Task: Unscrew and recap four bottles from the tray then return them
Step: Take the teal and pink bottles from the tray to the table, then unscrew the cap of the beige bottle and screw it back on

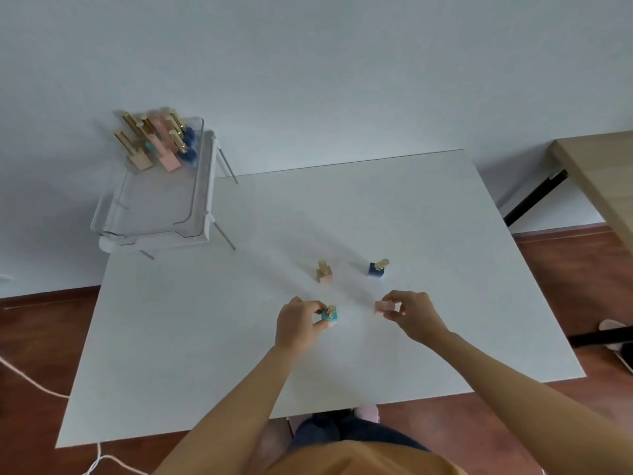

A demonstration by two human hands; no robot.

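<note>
My left hand [298,320] grips a small teal bottle [330,316] with a gold cap, standing on the white table [205,337]. To its right, my right hand [409,311] pinches a pink bottle [383,308] just above the table; its cap is hidden by my fingers. Farther back stand a beige bottle [324,271] and a dark blue bottle [377,269], both gold-capped and apart from my hands. The clear tray [154,214] on thin legs sits at the table's far left corner, with several more bottles [161,145] clustered at its far end.
A wall rises behind the table. A wooden table [603,186] with a black leg stands at the right. Cables [30,378] lie on the brown floor at the left. My knees show below the table's near edge.
</note>
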